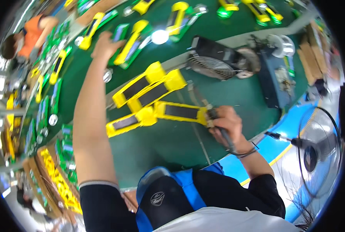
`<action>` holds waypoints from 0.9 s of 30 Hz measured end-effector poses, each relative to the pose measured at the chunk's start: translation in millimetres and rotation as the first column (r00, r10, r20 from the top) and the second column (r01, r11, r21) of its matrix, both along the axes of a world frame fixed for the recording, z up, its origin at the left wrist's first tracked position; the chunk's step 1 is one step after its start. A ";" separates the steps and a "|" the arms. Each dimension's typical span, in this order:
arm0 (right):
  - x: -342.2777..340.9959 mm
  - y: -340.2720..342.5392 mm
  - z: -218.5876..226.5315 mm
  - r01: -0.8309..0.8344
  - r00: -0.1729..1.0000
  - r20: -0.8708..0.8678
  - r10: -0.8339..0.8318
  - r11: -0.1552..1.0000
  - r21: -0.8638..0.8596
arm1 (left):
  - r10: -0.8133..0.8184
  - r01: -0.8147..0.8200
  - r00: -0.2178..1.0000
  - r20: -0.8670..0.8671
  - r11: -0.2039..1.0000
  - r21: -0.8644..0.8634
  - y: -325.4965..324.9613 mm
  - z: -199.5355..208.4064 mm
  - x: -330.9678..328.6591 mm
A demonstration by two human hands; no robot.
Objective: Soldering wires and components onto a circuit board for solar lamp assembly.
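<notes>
Dark-handled tool [211,112] is in the grip of the right hand [228,123], over the green table [240,94], and its tip is just beside the yellow parts [180,111] with dark panels. Farther away, the left hand [104,46] extends near a green piece [120,32]; whether it grasps something, one cannot tell.

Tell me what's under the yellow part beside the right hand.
Green table shows beside the yellow part; whatever lies directly beneath it is covered.

No words or numbers can be read; a pale shield-shaped emblem [157,198] marks black cloth [165,186].
</notes>
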State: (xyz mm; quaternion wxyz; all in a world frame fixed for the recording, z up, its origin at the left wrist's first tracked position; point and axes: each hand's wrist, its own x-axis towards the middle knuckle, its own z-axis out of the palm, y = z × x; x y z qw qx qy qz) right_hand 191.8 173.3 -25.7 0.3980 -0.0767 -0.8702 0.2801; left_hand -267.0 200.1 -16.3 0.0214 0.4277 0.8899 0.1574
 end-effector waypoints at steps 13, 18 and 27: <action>-44.5 -4.6 -12.6 -0.230 0.973 -0.058 0.223 0.961 -0.156 | -0.310 0.301 0.911 0.273 0.951 0.076 -278.5 102.2 193.2; -44.8 -8.7 -16.0 -0.285 0.954 -0.183 0.238 0.910 -0.301 | -0.127 0.020 0.644 0.755 0.989 0.148 -317.2 49.7 247.3; 34.6 -11.9 42.4 -0.117 0.983 -0.163 0.090 0.979 -0.169 | -0.392 -0.140 0.214 0.895 0.894 0.425 -264.1 27.2 298.8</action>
